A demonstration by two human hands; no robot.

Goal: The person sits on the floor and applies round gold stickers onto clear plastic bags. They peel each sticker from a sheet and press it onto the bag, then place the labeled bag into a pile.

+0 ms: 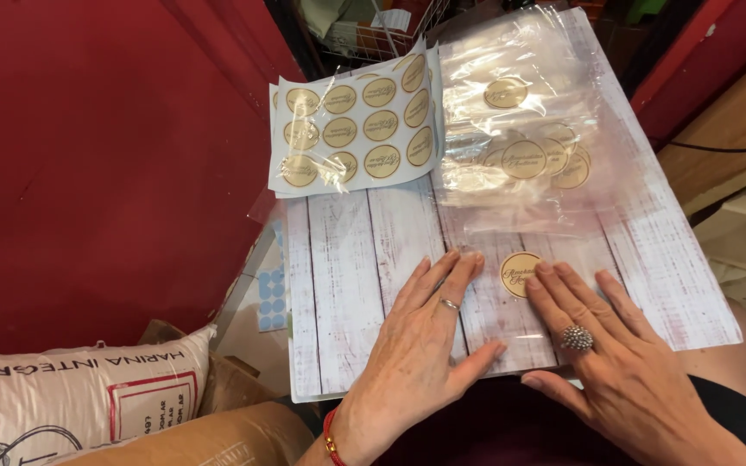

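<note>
While the whitewashed plank-print board (338, 259) lies across my lap, a stack of clear bags (528, 121) covers its far right and a sheet of gold round stickers (356, 129) its far left. My left hand (416, 345) and right hand (615, 354) press flat, fingers spread, gripping nothing, either side of one gold sticker (520, 273).

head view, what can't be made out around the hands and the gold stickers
- Clear bag under both hands: edges lost in glare, head view.
- Gold stickers in the bag stack: overlapping, so the count is unclear.
- Sticker sheet: top edge hidden by a curled sheet.
- Left hand and right hand: wrists cut off by the frame bottom.
</note>
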